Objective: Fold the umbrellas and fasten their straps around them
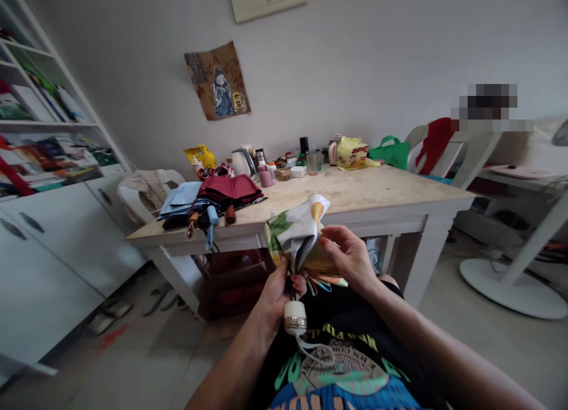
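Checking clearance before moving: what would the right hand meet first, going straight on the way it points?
The right hand would meet the umbrella's patterned cloth first; its fingers appear to be at the cloth's edge, though exact contact is unclear.

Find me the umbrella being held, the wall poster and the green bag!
Umbrella (298, 229), head view: the patterned cloth.
Wall poster (220, 86), head view: the printed figure.
Green bag (394, 155), head view: its side.
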The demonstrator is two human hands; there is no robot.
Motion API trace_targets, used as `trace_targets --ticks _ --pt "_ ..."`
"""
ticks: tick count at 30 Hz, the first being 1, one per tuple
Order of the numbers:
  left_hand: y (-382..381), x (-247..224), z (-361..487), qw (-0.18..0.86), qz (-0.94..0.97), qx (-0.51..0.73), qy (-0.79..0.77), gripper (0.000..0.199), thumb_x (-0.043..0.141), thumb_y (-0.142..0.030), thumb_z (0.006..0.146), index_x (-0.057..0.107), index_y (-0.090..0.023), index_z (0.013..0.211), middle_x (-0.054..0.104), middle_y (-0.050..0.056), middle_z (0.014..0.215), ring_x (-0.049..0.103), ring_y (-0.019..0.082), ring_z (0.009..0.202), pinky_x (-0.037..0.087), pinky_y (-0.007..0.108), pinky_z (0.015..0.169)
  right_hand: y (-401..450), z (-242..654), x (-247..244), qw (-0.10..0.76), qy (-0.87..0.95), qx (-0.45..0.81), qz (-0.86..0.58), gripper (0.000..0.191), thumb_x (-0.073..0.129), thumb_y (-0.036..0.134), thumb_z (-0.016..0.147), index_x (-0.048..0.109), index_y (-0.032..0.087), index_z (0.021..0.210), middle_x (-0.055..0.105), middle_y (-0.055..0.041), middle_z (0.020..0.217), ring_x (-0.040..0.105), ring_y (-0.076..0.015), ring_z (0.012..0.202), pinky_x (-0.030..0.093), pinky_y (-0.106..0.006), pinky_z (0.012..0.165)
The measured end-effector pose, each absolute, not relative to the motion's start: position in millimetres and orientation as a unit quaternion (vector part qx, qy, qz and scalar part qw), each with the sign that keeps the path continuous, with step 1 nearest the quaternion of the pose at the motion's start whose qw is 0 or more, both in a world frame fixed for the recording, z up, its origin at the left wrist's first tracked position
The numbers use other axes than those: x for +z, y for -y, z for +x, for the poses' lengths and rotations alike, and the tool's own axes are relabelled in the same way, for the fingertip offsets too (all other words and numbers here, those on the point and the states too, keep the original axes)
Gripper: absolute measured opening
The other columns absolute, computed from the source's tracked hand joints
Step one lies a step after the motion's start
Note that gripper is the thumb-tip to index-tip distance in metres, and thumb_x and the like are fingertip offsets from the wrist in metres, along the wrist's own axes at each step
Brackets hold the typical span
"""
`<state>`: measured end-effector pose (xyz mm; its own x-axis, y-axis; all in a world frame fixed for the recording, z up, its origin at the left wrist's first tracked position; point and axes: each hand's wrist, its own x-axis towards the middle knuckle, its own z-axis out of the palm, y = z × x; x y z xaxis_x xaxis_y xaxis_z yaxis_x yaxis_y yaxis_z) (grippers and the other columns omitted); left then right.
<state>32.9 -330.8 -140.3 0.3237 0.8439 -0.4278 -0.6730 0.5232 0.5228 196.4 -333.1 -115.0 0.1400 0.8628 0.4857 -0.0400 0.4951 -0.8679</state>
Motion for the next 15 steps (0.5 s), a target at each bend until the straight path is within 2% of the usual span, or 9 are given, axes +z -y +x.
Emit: trace_targets --ticks 2,5,10,15 --pt "329.2 -141.3 33.2 0.822 0.08 0.447 -0.344 0.042 0.056 -0.049 0.091 0.056 -0.009 0.078 0.044 -0.001 0.055 0.038 0.002 0.038 0.032 0.011 0.035 346.0 192.6 -120.9 0.655 0.603 0.239 -0.388 0.013 0.066 0.032 0.078 0.064 0.019 0.079 0.061 0.0013 0.066 0.051 -0.0107 0.056 0.042 -0.024 0.054" --pt "328.2 -142.9 36.3 0.812 0.081 0.461 -0.349 0.047 0.054 -0.053 0.091 0.057 -0.009 0.075 0.043 -0.002 0.052 0.036 0.002 0.036 0.032 0.012 0.034 361.1 182.6 -128.6 0.622 0.662 0.162 -0.385 0.01 0.062 0.028 0.081 0.066 0.019 0.078 0.058 0.0016 0.062 0.047 -0.0104 0.052 0.04 -0.025 0.052" --pt "328.0 -152.4 43.0 0.736 0.167 0.546 -0.363 0.04 0.065 -0.051 0.085 0.057 -0.012 0.082 0.054 0.0 0.055 0.04 0.004 0.037 0.033 0.014 0.036 347.9 169.0 -135.4 0.6 0.619 0.239 -0.447 0.021 0.066 0.04 0.08 0.066 0.019 0.082 0.057 0.0021 0.056 0.047 -0.0116 0.049 0.037 -0.025 0.048" --pt "323.1 -167.1 43.5 0.646 0.274 0.612 -0.366 0.06 0.079 -0.065 0.061 0.054 -0.016 0.085 0.054 -0.004 0.054 0.041 0.005 0.038 0.032 0.016 0.036 327.3 162.8 -134.6 0.655 0.557 0.307 -0.408 0.019 0.069 0.037 0.075 0.062 0.02 0.078 0.058 0.0023 0.062 0.049 -0.0123 0.056 0.041 -0.025 0.055"
